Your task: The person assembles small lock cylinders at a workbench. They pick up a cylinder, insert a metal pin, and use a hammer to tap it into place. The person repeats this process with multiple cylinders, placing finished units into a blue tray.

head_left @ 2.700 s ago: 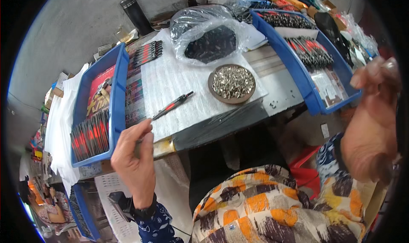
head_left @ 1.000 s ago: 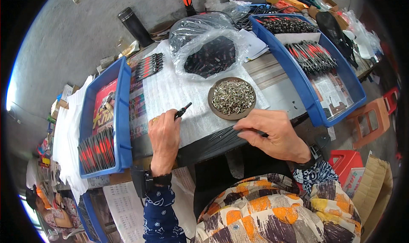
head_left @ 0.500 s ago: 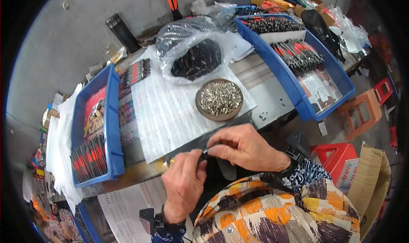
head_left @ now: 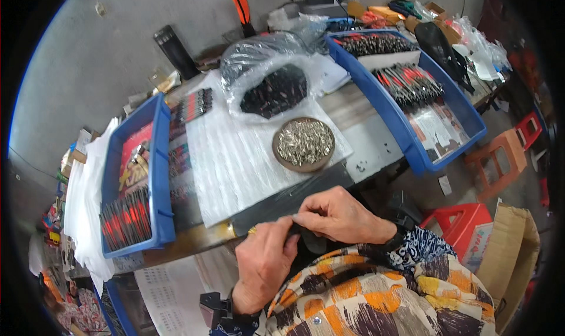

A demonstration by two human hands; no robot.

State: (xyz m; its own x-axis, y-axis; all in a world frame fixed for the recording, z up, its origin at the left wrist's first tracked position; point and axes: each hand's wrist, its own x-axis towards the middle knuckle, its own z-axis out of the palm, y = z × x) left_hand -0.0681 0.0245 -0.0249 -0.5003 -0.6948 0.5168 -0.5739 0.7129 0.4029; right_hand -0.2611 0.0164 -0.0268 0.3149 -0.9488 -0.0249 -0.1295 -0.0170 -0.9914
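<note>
My left hand point(head_left: 266, 259) and my right hand point(head_left: 342, 219) meet at the table's near edge, fingertips almost touching. Both are closed in a pinch. Whatever small part lies between them is hidden by the fingers. A ring shows on my left hand. Just beyond them, a round brown dish point(head_left: 291, 166) is heaped with small shiny metal pieces point(head_left: 304, 140). It rests on a white foam sheet point(head_left: 226, 177). Behind it, a clear plastic bag point(head_left: 235, 103) lies open, full of small black parts point(head_left: 275, 91).
Left, a blue tray point(head_left: 158, 177) holds black-and-red slim pieces point(head_left: 126, 218). Another blue tray point(head_left: 412, 149) on the right holds similar bundles point(head_left: 409, 83). A black cylinder point(head_left: 176, 52) stands by the wall. Red stool point(head_left: 456, 221) and cardboard box point(head_left: 512, 247) are at right.
My hands have shifted slightly right and closer to my body, still together. The small dark piece glimpsed between the fingertips earlier is now hidden. The whole view has shifted a little.
</note>
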